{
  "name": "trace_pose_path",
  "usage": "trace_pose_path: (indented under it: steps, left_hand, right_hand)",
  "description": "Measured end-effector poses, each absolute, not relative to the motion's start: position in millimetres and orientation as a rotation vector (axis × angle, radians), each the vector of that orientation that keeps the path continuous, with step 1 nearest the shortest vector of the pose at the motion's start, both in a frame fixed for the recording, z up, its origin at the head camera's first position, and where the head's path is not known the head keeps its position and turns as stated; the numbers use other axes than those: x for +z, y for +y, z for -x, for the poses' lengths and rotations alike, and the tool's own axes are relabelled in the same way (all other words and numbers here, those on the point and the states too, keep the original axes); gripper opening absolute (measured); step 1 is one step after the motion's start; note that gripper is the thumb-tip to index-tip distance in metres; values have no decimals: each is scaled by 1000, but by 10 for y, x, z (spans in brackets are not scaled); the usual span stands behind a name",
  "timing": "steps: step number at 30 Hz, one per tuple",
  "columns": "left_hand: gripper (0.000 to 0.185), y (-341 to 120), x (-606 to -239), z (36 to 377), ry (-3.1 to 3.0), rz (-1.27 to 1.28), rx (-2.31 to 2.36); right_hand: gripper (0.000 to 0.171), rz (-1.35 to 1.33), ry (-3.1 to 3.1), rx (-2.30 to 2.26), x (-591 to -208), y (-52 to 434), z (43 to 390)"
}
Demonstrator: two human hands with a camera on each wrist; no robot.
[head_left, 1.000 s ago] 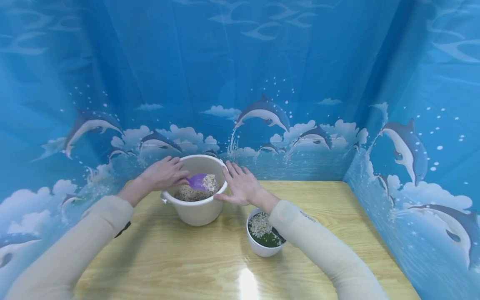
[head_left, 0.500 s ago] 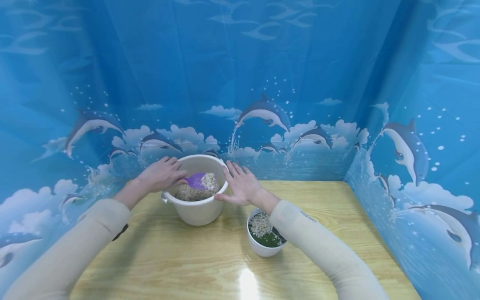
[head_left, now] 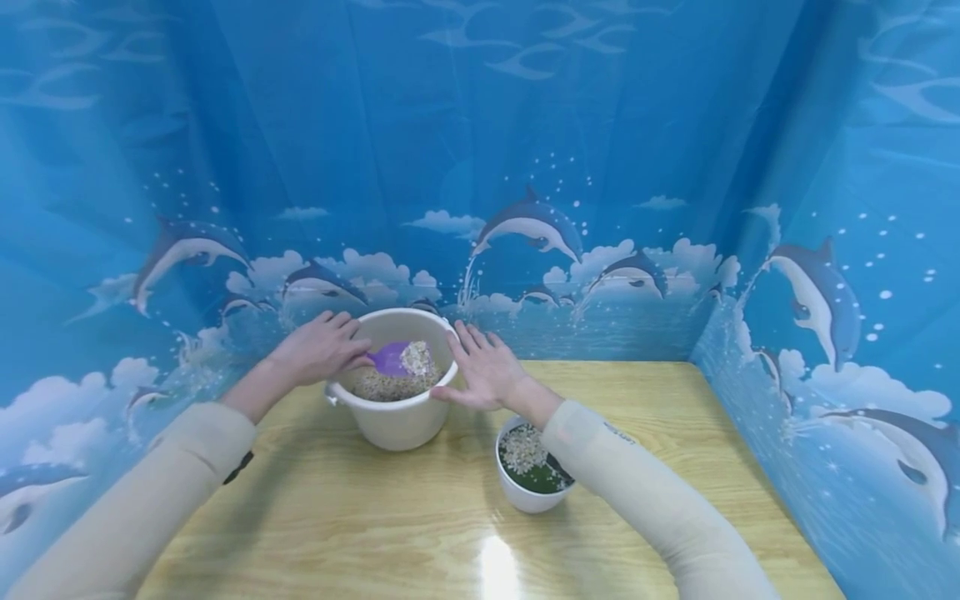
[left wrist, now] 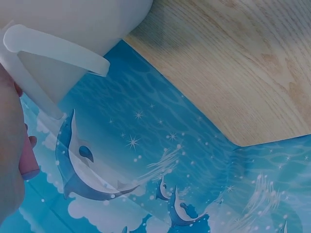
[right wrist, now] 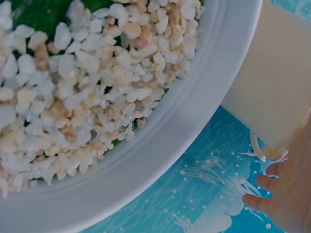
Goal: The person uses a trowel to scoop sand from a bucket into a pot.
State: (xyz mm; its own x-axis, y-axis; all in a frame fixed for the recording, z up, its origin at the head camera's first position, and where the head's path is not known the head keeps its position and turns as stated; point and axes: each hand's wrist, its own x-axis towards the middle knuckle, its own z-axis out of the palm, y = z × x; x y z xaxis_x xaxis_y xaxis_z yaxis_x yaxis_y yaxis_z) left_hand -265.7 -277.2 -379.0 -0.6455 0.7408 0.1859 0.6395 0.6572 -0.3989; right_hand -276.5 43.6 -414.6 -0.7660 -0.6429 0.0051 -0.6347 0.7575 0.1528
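Note:
My left hand (head_left: 321,348) grips the handle of a purple scoop (head_left: 387,359), whose blade bears a heap of pale gravel (head_left: 417,358) inside a white bucket (head_left: 397,425). Below the blade, more gravel covers the bucket's bottom. In the left wrist view the handle's pinkish end (left wrist: 29,160) sticks out of the fist. With fingers spread, my right hand (head_left: 483,367) rests against the bucket's right rim. A white pot (head_left: 529,500) stands under the right forearm. White gravel (right wrist: 92,97) covers part of the green surface inside it.
Both vessels stand on a wood-grain table (head_left: 390,517). A blue dolphin-print curtain (head_left: 450,167) encloses its back and sides. The bucket's white bail handle (left wrist: 58,46) shows in the left wrist view.
My left hand and the loaded scoop have shifted slightly left and up within the bucket. My right hand stays at the rim, and the pot has not moved.

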Motion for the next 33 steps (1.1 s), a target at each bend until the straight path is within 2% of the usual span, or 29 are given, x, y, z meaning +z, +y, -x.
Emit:
trace_pose_path:
  steps: [33]
  left_hand:
    - [27, -2686, -3796, 2545, -2597, 1072, 422]
  right_hand:
    - [112, -1039, -2811, -286, -4103, 566, 2710]
